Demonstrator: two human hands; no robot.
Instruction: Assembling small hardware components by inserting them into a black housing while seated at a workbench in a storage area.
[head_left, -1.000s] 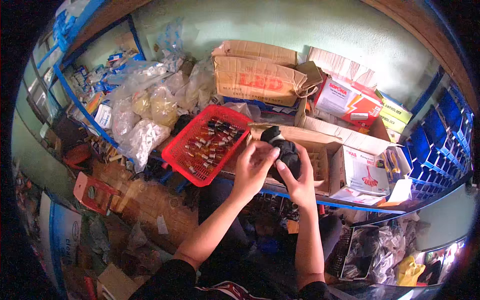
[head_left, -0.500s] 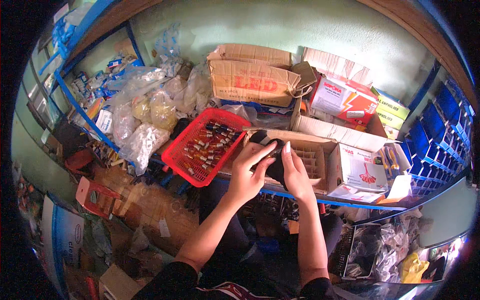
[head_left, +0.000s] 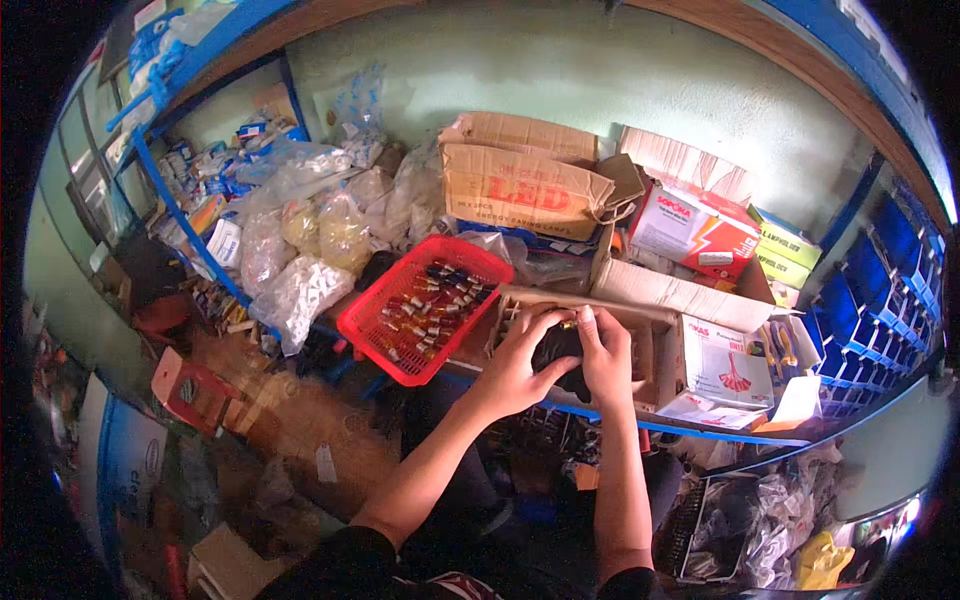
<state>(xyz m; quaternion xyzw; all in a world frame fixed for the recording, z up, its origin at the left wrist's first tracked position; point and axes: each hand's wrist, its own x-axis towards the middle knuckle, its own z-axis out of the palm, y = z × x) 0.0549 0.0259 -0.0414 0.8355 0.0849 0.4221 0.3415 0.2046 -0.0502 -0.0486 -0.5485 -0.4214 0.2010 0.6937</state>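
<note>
My left hand (head_left: 521, 362) and my right hand (head_left: 607, 362) are closed around a black rounded thing (head_left: 560, 352), held just above an open cardboard box. A small brass-coloured piece (head_left: 570, 324) shows at its top, between the fingertips of both hands. Fingers cover much of the black thing, so its kind is unclear. Left of my hands stands a red plastic basket (head_left: 372, 348), tilted in view. In it lie several small parts (head_left: 440, 306) with amber, silvery and black sections. The divided cardboard box (head_left: 648, 372) under my hands is partly hidden by them.
A white carton (head_left: 722, 365) stands to the right, beside a narrow box of tools or parts. Behind are a brown carton (head_left: 525, 192) and a red-and-white box (head_left: 695, 228). Clear bags (head_left: 300, 300) fill the left; blue bins (head_left: 880, 285) line the right.
The black thing has been turned and drawn in between my hands, with its brass-coloured piece now facing up. My fingers have shifted to its top. The whole view has moved slightly.
</note>
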